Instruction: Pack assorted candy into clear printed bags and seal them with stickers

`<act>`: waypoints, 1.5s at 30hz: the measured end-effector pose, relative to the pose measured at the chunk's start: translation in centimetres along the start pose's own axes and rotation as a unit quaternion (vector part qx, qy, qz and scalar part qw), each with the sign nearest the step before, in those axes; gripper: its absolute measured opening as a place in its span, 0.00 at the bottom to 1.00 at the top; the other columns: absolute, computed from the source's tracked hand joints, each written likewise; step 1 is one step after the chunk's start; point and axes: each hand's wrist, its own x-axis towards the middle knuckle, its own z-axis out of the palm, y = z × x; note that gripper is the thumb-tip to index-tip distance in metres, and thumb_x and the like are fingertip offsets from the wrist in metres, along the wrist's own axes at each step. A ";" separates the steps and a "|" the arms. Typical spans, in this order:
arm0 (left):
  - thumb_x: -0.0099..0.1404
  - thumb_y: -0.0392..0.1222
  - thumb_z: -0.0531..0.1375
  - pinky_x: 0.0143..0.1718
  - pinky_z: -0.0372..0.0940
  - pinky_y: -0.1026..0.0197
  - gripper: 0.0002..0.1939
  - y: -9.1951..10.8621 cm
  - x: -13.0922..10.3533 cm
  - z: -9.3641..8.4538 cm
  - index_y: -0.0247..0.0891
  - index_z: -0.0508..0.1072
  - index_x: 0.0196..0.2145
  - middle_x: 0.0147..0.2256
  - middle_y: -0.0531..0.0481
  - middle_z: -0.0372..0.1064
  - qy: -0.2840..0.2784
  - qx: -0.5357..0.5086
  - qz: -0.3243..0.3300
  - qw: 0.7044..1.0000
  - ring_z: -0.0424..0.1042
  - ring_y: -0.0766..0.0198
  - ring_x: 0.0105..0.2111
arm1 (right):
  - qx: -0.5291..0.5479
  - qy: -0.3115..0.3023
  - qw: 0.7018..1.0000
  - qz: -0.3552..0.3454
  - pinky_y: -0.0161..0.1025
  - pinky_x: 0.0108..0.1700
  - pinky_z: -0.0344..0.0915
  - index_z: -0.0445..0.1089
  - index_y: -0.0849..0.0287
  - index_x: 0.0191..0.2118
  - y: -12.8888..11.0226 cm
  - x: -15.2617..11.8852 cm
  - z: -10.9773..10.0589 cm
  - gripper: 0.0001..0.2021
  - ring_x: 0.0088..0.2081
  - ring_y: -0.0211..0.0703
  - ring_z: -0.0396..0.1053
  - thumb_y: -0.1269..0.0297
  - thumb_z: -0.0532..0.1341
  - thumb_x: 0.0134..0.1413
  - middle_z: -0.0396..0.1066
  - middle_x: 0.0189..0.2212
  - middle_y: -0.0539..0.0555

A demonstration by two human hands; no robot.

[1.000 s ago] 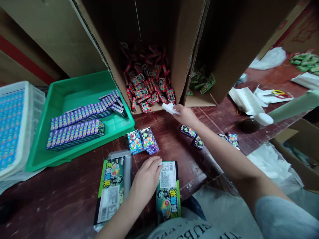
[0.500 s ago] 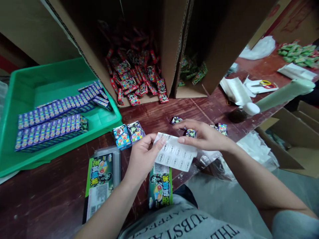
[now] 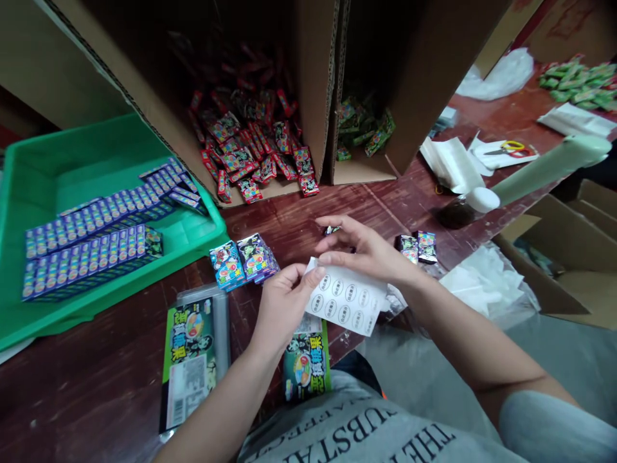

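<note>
A white sheet of round stickers (image 3: 344, 299), printed with dark circles and characters, is pinched at its left corner by my left hand (image 3: 289, 299). Over the sheet's upper edge is my right hand (image 3: 359, 247), its fingers apart and its thumb close to the paper; whether it touches cannot be told. Beneath the sheet lies a green and black printed pouch (image 3: 306, 370), partly covered. A blue candy box (image 3: 226, 265) and a purple candy box (image 3: 253, 254) stand left of my hands. Another small box (image 3: 331, 230) is mostly hidden behind my right fingers.
A green tray (image 3: 193, 257) with rows of purple boxes is at left. Cartons at the back hold red packets (image 3: 250, 148) and green packets (image 3: 361, 132). More pouches (image 3: 193, 360) lie front left. Scissors (image 3: 511, 149), a capped jar (image 3: 482, 200) and clear plastic bags (image 3: 482, 280) are at right.
My right hand has shifted left along the sheet's upper edge, and its fingers have spread. The left hand keeps its pinch on the sheet. The camera view has shifted slightly.
</note>
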 end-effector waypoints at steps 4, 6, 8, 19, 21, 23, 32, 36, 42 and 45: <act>0.61 0.53 0.69 0.25 0.66 0.65 0.16 -0.7 1.1 0.4 0.37 0.75 0.31 0.26 0.51 0.75 -0.008 -0.012 -0.025 1.000 0.71 0.67 0.23 | 0.033 0.051 0.998 -0.013 0.42 0.44 0.74 0.58 0.52 0.63 0.4 -0.2 0.4 0.29 0.38 0.41 0.75 0.57 0.68 0.60 0.74 0.35 0.49; 0.64 0.56 0.67 0.30 0.70 0.61 0.18 -1.0 1.4 0.3 0.37 0.77 0.37 0.33 0.47 0.78 -0.011 0.026 -0.002 1.000 0.76 0.62 0.28 | 0.014 0.118 0.992 -0.036 0.44 0.48 0.74 0.58 0.50 0.62 0.6 -0.4 -0.1 0.27 0.40 0.42 0.75 0.56 0.67 0.61 0.73 0.36 0.50; 0.65 0.56 0.65 0.44 0.74 0.53 0.22 -1.4 1.2 -0.2 0.37 0.75 0.50 0.47 0.40 0.78 0.003 0.134 0.079 0.988 0.79 0.53 0.44 | -0.005 0.170 0.984 -0.048 0.46 0.50 0.73 0.58 0.49 0.61 0.9 -0.8 -0.9 0.26 0.41 0.43 0.75 0.55 0.67 0.62 0.72 0.37 0.50; 0.72 0.31 0.49 0.60 0.65 0.41 0.26 -2.9 -2.9 -3.8 0.31 0.60 0.66 0.55 0.35 0.72 0.005 0.543 0.146 0.827 0.69 0.48 0.58 | -0.049 0.040 0.998 0.002 0.52 0.54 0.73 0.38 0.42 0.74 4.8 -6.1 2.6 0.40 0.52 0.49 0.71 0.57 0.62 0.66 0.58 0.63 0.61; 0.71 0.33 0.52 0.60 0.65 0.44 0.26 -1.7 -3.5 -4.2 0.35 0.60 0.66 0.53 0.40 0.74 -0.006 0.525 0.137 0.840 0.71 0.51 0.56 | -0.067 0.077 0.995 -0.001 0.51 0.53 0.72 0.39 0.43 0.74 5.0 -5.7 2.4 0.39 0.51 0.49 0.71 0.56 0.62 0.66 0.64 0.58 0.60; 0.71 0.35 0.54 0.59 0.67 0.46 0.27 -0.6 -3.9 -4.7 0.40 0.60 0.66 0.51 0.45 0.76 -0.020 0.491 0.121 0.862 0.74 0.54 0.52 | -0.057 0.062 0.996 0.002 0.49 0.51 0.72 0.43 0.46 0.73 4.3 -5.1 2.1 0.37 0.47 0.47 0.72 0.57 0.62 0.66 0.71 0.48 0.56; 0.69 0.40 0.59 0.49 0.73 0.50 0.30 0.1 -4.7 -4.6 0.42 0.62 0.67 0.48 0.47 0.79 -0.018 0.425 0.079 0.902 0.80 0.57 0.41 | -0.093 -0.138 0.986 0.033 0.41 0.43 0.69 0.44 0.58 0.72 1.3 -2.6 4.8 0.40 0.39 0.41 0.74 0.69 0.64 0.59 0.76 0.37 0.50; 0.68 0.41 0.59 0.51 0.72 0.49 0.31 0.3 -5.1 -4.5 0.39 0.61 0.67 0.48 0.46 0.79 -0.010 0.428 0.086 0.900 0.79 0.56 0.42 | -0.174 -0.114 0.978 0.029 0.44 0.44 0.69 0.38 0.57 0.74 2.0 -3.2 5.7 0.44 0.38 0.44 0.74 0.69 0.64 0.59 0.77 0.39 0.51; 0.66 0.38 0.59 0.49 0.73 0.50 0.28 1.1 -5.4 -5.1 0.37 0.65 0.64 0.46 0.44 0.79 -0.033 0.419 0.094 0.903 0.79 0.55 0.43 | -0.362 -0.043 0.925 -0.110 0.56 0.52 0.61 0.34 0.46 0.75 1.7 -5.4 7.3 0.44 0.51 0.56 0.67 0.65 0.63 0.65 0.75 0.49 0.56; 0.66 0.37 0.59 0.47 0.73 0.52 0.28 1.7 -5.7 -5.6 0.38 0.64 0.63 0.45 0.43 0.78 -0.068 0.407 0.104 0.905 0.78 0.56 0.43 | -0.359 -0.056 0.923 -0.124 0.57 0.54 0.58 0.28 0.44 0.75 1.8 -6.0 8.2 0.43 0.48 0.53 0.69 0.68 0.58 0.69 0.78 0.44 0.52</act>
